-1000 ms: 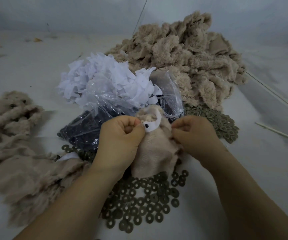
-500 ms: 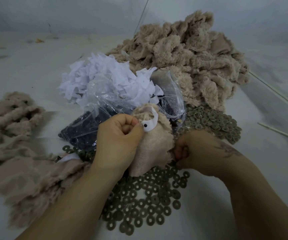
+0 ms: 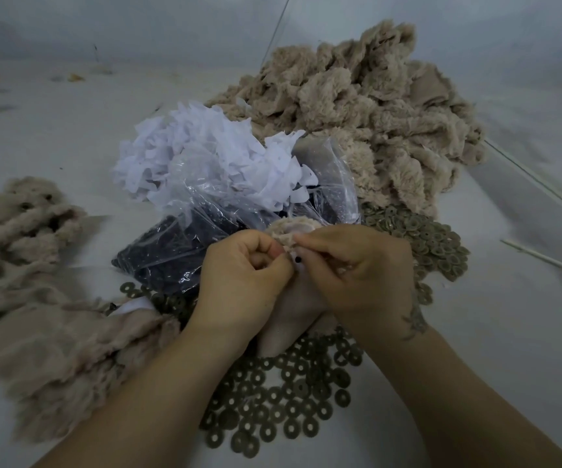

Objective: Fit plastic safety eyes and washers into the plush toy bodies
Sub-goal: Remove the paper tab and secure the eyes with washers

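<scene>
both hands meet over the middle of the bench, a little toward its near edge. left hand is curled, thumb and fingers gripping the upper edge of a beige plush body, inside-out with the smooth backing showing below the knuckles. right hand comes in from the right, fingertips pinching the same plush body just beside the left thumb; whether a washer sits under those fingertips can't be told. a black safety eye shows as a small dark dot in the narrow gap between the two hands. fuzzy rim of the plush body pokes up just behind the fingers, its lower end hangs down between the wrists, touching the loose washers spread on the bench toward the near edge. second washer heap lies just right of the right hand. clear plastic bag of black eyes sits just behind the left hand, touching the plush rim; white fabric scraps are piled on and behind it. big pile of beige plush pieces lies toward the far right of the bench, another plush pile along the left edge. thin white stick near the right edge, well apart from the hands.
</scene>
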Action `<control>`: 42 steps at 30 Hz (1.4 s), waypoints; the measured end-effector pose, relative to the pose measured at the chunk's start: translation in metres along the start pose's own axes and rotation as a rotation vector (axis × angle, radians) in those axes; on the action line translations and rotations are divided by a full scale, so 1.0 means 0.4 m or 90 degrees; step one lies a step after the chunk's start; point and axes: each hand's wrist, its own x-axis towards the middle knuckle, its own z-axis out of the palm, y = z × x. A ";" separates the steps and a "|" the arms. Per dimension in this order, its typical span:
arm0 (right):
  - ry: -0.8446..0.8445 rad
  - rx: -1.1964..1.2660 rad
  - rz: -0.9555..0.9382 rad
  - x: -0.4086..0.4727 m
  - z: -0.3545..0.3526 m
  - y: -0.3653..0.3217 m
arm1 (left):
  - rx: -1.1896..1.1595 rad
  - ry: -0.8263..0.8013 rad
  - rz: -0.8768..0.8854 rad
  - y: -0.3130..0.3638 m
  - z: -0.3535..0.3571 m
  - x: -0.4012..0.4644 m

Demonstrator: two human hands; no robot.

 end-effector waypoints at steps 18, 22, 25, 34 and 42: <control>-0.137 0.028 -0.072 -0.006 -0.006 0.021 | -0.142 0.013 -0.117 0.015 -0.013 0.003; -0.116 0.002 -0.095 -0.011 -0.006 0.026 | -0.199 -0.008 -0.147 0.017 -0.014 0.003; -0.090 0.015 -0.105 -0.014 -0.003 0.025 | -0.261 -0.035 -0.161 0.022 -0.016 0.003; -0.030 0.013 -0.062 -0.019 0.002 0.029 | -0.373 -0.058 -0.199 0.028 -0.009 -0.001; -0.042 0.122 0.107 -0.014 0.000 0.000 | -0.325 -0.036 -0.179 0.020 -0.004 0.000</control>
